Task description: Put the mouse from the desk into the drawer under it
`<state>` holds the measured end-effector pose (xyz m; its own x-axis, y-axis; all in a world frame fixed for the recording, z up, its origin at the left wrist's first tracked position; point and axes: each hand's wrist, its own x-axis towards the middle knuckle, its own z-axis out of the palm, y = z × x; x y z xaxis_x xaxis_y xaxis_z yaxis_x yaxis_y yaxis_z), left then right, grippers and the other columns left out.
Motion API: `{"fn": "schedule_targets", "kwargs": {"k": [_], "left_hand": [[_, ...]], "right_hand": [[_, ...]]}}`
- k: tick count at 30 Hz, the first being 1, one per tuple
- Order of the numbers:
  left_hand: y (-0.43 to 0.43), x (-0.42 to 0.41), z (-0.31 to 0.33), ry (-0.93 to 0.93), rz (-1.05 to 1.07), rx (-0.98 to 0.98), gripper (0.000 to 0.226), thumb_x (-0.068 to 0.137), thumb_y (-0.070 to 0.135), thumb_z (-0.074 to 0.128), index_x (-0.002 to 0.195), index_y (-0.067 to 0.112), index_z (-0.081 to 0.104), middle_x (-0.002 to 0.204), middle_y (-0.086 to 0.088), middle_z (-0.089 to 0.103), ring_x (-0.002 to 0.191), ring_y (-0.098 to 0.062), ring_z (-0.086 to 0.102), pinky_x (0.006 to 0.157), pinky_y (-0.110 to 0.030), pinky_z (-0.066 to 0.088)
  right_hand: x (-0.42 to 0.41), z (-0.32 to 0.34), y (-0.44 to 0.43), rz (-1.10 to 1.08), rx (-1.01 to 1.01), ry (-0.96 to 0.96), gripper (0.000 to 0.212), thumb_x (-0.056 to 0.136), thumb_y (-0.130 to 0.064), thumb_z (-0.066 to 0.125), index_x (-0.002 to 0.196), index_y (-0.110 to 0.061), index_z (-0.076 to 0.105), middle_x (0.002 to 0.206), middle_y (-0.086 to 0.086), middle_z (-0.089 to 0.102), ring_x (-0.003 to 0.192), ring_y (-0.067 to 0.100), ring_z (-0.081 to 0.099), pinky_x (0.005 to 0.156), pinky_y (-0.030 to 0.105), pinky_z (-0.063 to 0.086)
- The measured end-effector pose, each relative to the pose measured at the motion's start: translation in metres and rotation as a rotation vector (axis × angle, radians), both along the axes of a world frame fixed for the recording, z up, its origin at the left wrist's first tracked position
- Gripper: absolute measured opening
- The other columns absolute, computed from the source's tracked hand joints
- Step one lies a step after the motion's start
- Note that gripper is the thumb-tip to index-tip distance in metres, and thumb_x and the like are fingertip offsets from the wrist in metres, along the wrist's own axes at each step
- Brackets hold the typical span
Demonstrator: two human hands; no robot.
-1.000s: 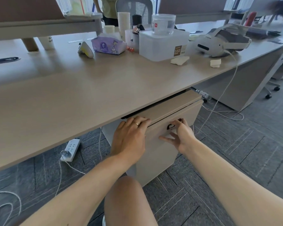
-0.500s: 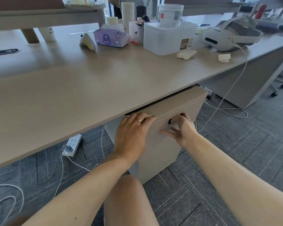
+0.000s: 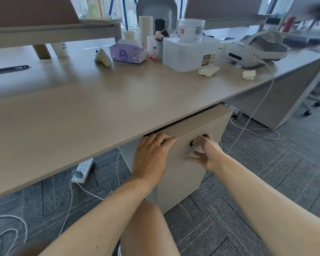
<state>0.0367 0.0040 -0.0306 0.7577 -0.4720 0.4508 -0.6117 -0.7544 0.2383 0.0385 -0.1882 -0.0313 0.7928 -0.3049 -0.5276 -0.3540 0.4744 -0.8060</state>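
A grey and yellow mouse [image 3: 102, 57] lies at the back of the desk [image 3: 118, 100], left of a purple tissue pack. The drawer [image 3: 198, 126] is the top one of a beige cabinet under the desk's front edge. It shows a little of its top and has a small lock [image 3: 194, 143] on its front. My left hand [image 3: 151, 156] lies against the drawer front, fingers hooked over its top edge. My right hand [image 3: 206, 153] has its fingertips at the drawer front beside the lock, thumb spread. Neither hand holds the mouse.
On the desk stand a white plastic box [image 3: 190, 52] with a clear jar on it, paper cups, a white headset [image 3: 251, 52] with a hanging cable, and crumpled tissues. A power strip [image 3: 82, 169] and cables lie on the carpet. My knee [image 3: 148, 228] is below the cabinet.
The view has tilted up a little, showing more of the desk. Both hands stay on the drawer front; I cannot tell whether the drawer has slid.
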Motion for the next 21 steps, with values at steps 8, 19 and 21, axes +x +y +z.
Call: {"fn": "schedule_targets", "kwargs": {"k": [8, 19, 21], "left_hand": [[0.003, -0.012, 0.032, 0.304, -0.059, 0.253, 0.077, 0.091, 0.027, 0.064, 0.158, 0.024, 0.026, 0.164, 0.008, 0.026, 0.146, -0.016, 0.025, 0.114, -0.032, 0.026], [0.022, -0.052, 0.092, 0.609, 0.039, 0.458, 0.122, 0.071, 0.09, 0.046, 0.161, 0.017, 0.008, 0.171, -0.003, 0.006, 0.156, -0.023, 0.006, 0.125, -0.045, 0.014], [0.025, -0.065, 0.107, 0.613, 0.064, 0.445, 0.118, 0.073, 0.089, 0.045, 0.161, 0.019, 0.007, 0.171, -0.001, 0.005, 0.156, -0.024, 0.006, 0.125, -0.046, 0.015]], "right_hand": [[-0.027, 0.041, -0.018, 0.367, -0.767, 0.122, 0.092, 0.09, -0.036, 0.065, 0.16, -0.026, 0.005, 0.16, 0.01, 0.034, 0.138, 0.036, 0.041, 0.098, 0.048, 0.048], [-0.115, 0.119, -0.013, 0.831, -1.699, 0.227, 0.107, 0.068, -0.091, 0.036, 0.157, -0.032, 0.025, 0.163, 0.003, 0.027, 0.151, 0.028, 0.014, 0.12, 0.058, 0.006], [-0.124, 0.127, -0.005, 0.857, -1.716, 0.224, 0.109, 0.067, -0.092, 0.036, 0.158, -0.032, 0.025, 0.163, 0.003, 0.027, 0.151, 0.028, 0.015, 0.12, 0.058, 0.007]]}}
